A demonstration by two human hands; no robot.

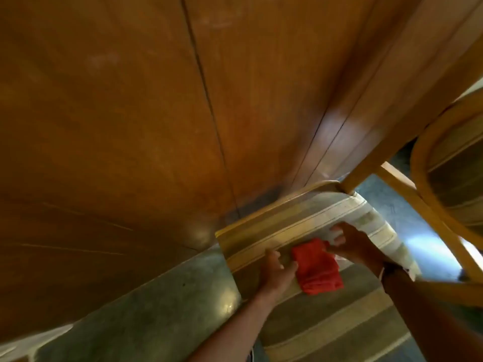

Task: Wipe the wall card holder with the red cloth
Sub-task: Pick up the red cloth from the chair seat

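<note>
A folded red cloth (316, 269) lies on a striped seat cushion (300, 223) low in the view. My left hand (277, 273) rests against the cloth's left edge, fingers spread and thumb touching the fabric. My right hand (350, 242) reaches in from the right, with its fingers curled at the cloth's upper right corner. Motion blur hides whether those fingers pinch the cloth. No wall card holder is in view.
A brown wooden panelled wall (130, 113) fills most of the frame. A wooden chair frame (407, 194) and a round rattan chair back (449, 165) stand at the right. Green polished floor (156, 309) shows at the lower left.
</note>
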